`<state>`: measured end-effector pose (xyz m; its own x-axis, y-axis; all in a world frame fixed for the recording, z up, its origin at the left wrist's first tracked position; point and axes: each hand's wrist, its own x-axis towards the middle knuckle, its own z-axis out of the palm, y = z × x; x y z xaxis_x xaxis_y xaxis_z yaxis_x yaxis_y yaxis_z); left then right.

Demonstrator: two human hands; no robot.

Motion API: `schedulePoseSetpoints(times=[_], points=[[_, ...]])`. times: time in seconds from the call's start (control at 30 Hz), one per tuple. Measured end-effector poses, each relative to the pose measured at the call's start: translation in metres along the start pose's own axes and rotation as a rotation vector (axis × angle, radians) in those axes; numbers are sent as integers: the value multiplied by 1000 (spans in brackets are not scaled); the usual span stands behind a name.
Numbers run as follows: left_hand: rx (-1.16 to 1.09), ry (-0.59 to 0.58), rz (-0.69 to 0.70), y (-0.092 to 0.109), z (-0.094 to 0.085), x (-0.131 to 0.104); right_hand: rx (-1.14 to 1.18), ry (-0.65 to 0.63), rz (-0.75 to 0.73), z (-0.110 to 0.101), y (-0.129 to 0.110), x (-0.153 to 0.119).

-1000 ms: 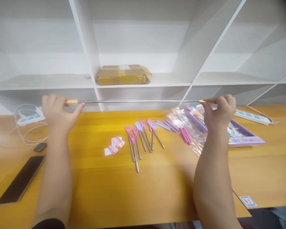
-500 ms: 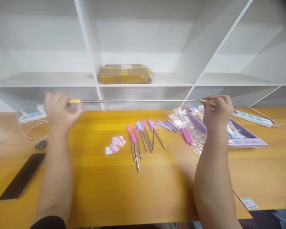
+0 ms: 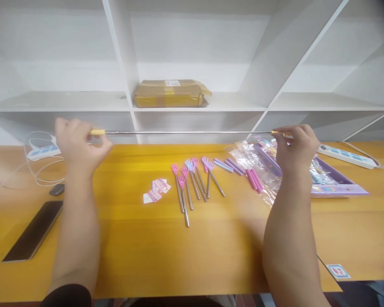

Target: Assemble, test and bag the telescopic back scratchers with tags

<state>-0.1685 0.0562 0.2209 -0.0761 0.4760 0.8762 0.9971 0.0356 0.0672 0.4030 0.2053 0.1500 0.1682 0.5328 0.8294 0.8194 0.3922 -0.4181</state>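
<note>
A long thin metal rod (image 3: 185, 132) with yellow ends stretches level between my two hands, above the table's back edge. My left hand (image 3: 80, 143) pinches its yellow left end. At the other side my right hand (image 3: 296, 147) is closed on the smaller yellow end, mostly hidden by the fingers. Below lie several metal rods with pink, purple and blue hand-shaped heads (image 3: 181, 182). Beside them are small pink and white cards (image 3: 156, 190) on the left, and blue and purple tubes (image 3: 228, 165) and pink tubes (image 3: 254, 181) on the right.
Clear plastic bags and a purple box (image 3: 339, 187) lie at the right, near a power strip (image 3: 347, 156). Another power strip (image 3: 45, 152), a mouse (image 3: 56, 189) and a dark flat slab (image 3: 33, 231) are at the left. A taped carton (image 3: 169, 94) sits on the white shelf.
The camera view has shifted slightly. My hands are a little farther apart in the picture, still holding both ends of the rod. The things on the table have not moved.
</note>
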Motion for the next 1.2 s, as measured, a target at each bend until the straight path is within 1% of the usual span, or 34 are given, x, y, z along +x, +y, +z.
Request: schedulePoseSetpoints(times=[0.17, 0.27, 0.5, 0.6, 0.73, 0.8, 0.87, 1.03, 1.2], points=[[1, -5, -8, 1, 1, 0, -5, 35, -24, -4, -4, 0], [5, -4, -11, -1, 2, 0, -17, 34, -26, -4, -3, 0], [2, 1, -7, -5, 4, -1, 40, 63, -85, -5, 0, -1], [-14, 1, 5, -8, 5, -1, 53, 64, -75, -5, -2, 0], [-34, 34, 65, -16, 6, -3, 46, 54, -41, -7, -4, 1], [-23, 34, 66, -18, 6, -4, 37, 46, -18, -8, -5, 1], [-23, 38, 72, -18, 6, -5, 41, 53, -16, -9, -5, 0], [-99, 81, 156, -15, 6, -7, 33, 39, 0, -13, -8, -1], [-87, 43, 124, -20, 5, -5, 41, 40, -10, -10, -9, 0]])
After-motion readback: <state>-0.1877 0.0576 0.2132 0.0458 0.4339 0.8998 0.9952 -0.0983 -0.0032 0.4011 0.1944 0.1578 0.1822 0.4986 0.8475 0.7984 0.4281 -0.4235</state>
